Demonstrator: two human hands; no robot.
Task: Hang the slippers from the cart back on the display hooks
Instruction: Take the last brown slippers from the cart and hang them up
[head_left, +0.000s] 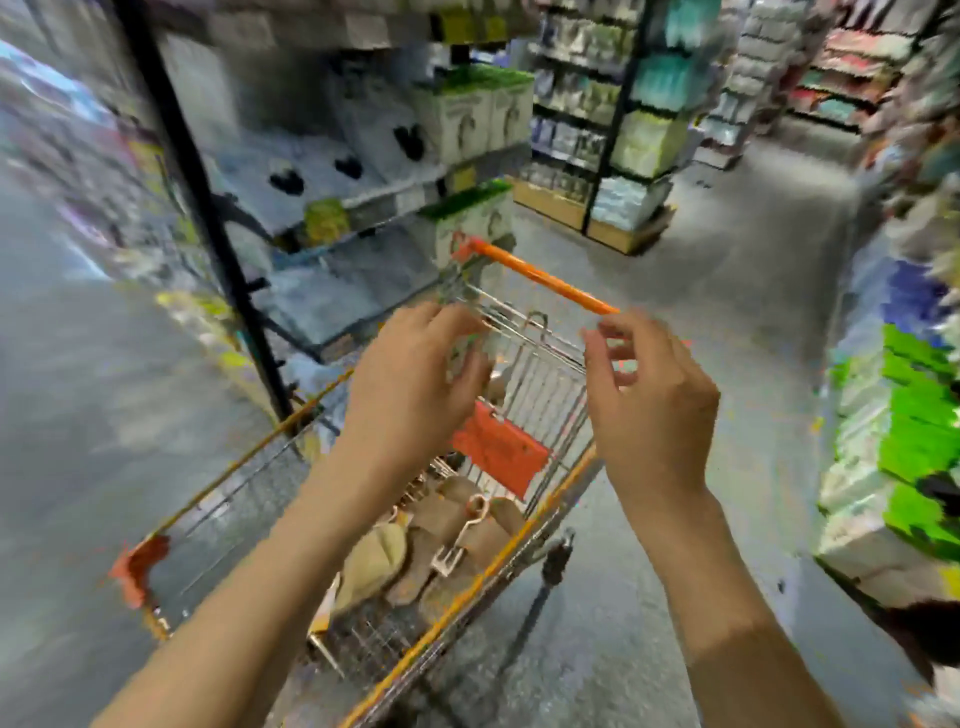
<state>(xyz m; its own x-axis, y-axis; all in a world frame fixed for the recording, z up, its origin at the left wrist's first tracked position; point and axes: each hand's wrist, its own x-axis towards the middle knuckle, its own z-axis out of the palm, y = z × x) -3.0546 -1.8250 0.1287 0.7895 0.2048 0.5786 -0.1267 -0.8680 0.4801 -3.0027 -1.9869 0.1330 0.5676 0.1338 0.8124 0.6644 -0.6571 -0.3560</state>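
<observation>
Head view: the picture is heavily smeared. Both hands are raised above the orange-trimmed wire shopping cart (545, 395). The left hand (415, 384) has its fingers loosely curled in front of the cart's wire end panel; whether they pinch a wire or grasp nothing, I cannot tell. The right hand (649, 410) has fingers half bent with the thumb near the forefinger, just below the orange handle bar (545, 278); nothing shows between them, though blur prevents certainty.

Well below both sets of fingertips, in the cart's basket, lie the brown and beige soft fabric slippers (441, 535), piled loosely, touching one another, with a pale plastic hanger clip (462, 535) lying on top of the brown ones.

By the look of them, the slippers should be light, soft and floppy, not fragile and not slippery; gripped by the toe they would likely sag and swing. The stiff hanger clip seems the best place to take hold, since it keeps a pair together and presents the loop to a hook. Dark metal shelving (218, 218) stands to the far side of the left fingers; display hooks cannot be made out.
</observation>
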